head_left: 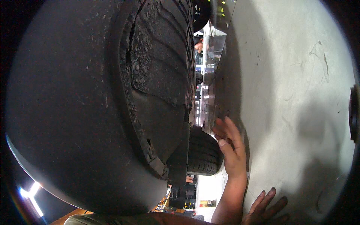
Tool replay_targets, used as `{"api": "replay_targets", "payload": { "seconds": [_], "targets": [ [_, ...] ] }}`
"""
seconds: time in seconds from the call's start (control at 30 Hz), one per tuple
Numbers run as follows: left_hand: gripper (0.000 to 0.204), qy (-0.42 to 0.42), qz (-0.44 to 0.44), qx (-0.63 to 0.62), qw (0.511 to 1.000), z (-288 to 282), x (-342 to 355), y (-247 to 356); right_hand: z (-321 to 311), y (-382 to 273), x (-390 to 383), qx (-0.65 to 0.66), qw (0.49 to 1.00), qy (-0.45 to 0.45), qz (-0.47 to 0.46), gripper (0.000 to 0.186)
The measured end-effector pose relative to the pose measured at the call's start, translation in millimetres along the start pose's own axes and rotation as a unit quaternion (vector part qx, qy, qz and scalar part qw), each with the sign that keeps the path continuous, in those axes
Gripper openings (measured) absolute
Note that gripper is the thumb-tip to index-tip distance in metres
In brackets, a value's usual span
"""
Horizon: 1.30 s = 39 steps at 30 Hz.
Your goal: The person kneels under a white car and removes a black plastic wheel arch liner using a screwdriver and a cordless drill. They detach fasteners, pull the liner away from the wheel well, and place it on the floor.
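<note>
L hand point(230, 148) grip apart beside tyre point(202, 152); R hand point(264, 210) fingers spread flat on floor point(292, 93).

Probably a car workshop; tyre point(203, 152), wheel arch point(157, 75).

The head camera lies very low, close beside the fingers point(228, 135), facing under the car point(75, 112).

1. The tyre point(204, 152) shows only partly; the dark wheel-arch liner point(157, 75) hides the rest.
2. The right hand point(266, 210) is cut off by the lower edge.
3. The distant workshop background point(200, 93) is too small to make out.
</note>
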State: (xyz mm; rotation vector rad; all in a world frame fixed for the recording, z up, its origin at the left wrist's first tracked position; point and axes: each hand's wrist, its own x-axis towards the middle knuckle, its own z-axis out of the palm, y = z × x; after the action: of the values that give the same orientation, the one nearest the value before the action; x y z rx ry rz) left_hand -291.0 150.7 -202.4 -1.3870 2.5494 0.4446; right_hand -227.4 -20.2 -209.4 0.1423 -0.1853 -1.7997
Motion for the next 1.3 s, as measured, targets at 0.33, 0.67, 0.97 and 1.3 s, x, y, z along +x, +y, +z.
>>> {"api": "replay_targets", "payload": {
  "seconds": [0.33,0.67,0.97,1.3],
  "targets": [
    [0.064,-0.002,0.008,0.007,1.000,-5,0,3,-4,3,7,0.046,0.996,0.068,-0.044,0.054],
    [0.063,0.000,0.031,0.019,0.999,1,-11,3,-10,2,-16,0.066,0.994,0.085,-0.033,0.054],
    [0.063,0.007,0.041,0.013,0.999,-4,-14,3,-9,7,-21,0.064,0.995,0.061,-0.043,0.052],
    [0.063,0.020,0.026,0.020,0.999,-11,-12,-3,-2,5,-4,0.091,0.995,0.039,0.004,0.047]
  ]
}}
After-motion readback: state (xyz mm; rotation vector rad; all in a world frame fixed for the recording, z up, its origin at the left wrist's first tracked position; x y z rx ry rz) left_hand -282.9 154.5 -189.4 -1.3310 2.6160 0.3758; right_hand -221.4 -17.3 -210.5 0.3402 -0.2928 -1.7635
